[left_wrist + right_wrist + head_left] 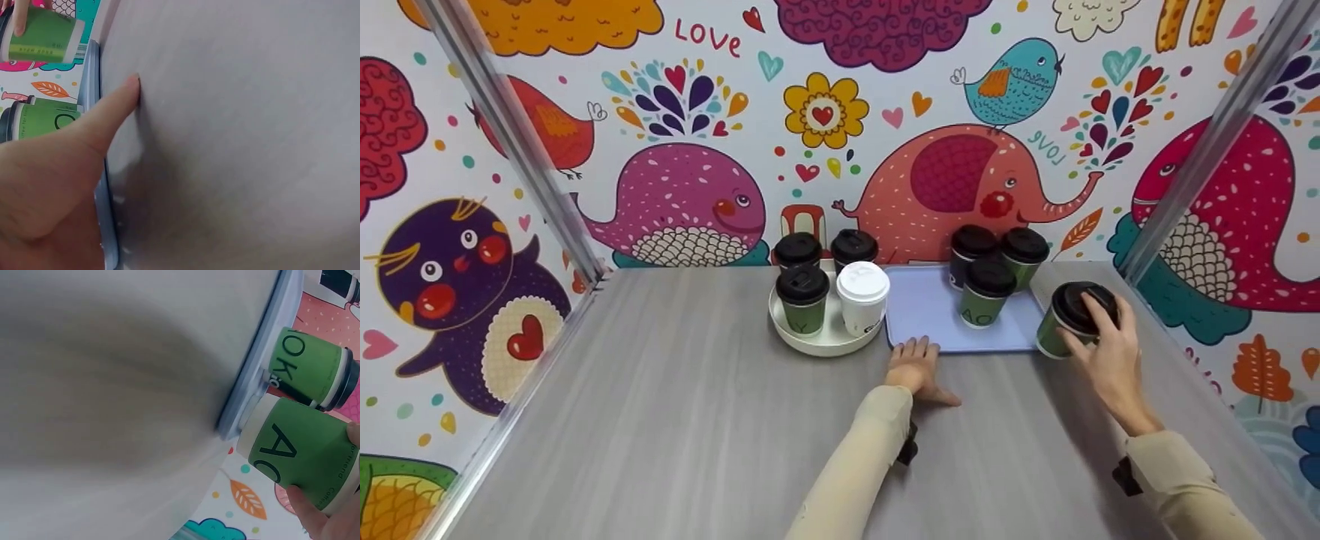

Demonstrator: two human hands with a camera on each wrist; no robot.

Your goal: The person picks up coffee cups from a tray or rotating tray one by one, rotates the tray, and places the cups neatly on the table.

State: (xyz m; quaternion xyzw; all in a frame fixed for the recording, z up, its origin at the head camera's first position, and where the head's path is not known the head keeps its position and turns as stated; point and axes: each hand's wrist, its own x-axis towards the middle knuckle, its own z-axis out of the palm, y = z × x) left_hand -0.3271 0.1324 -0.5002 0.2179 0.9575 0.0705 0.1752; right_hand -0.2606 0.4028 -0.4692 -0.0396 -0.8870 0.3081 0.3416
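A: Starting at the left, what do we see?

B: We see a cartoon wall (484, 300) beside the grey worktop (682, 420). Next comes a round white tray (821, 349), near the back, bearing four upright cups. At its front we find a green cup with a black lid (804, 309) and, just right of it, a white cup (861, 304); two black-lidded cups (855, 244) stand behind them.

A: And the hands?

B: We find the left hand (916, 371) next, fingers straight and thumb spread wide, gripping nothing. Its fingertips are at the near edge of the blue tray (926, 311), towards that tray's left corner.

A: What does the blue tray carry?

B: We count three upright cups: a dark cup (971, 246) at the back left, a green cup lettered AO (984, 300) in front, and another green cup (1025, 251) at the back right.

A: Then, furthest right?

B: There we have the right hand (1114, 364), thumb and fingers curled round the upper part of a tilted green cup (1056, 322) by the blue tray's right end. Whether its base touches the tray, we cannot tell.
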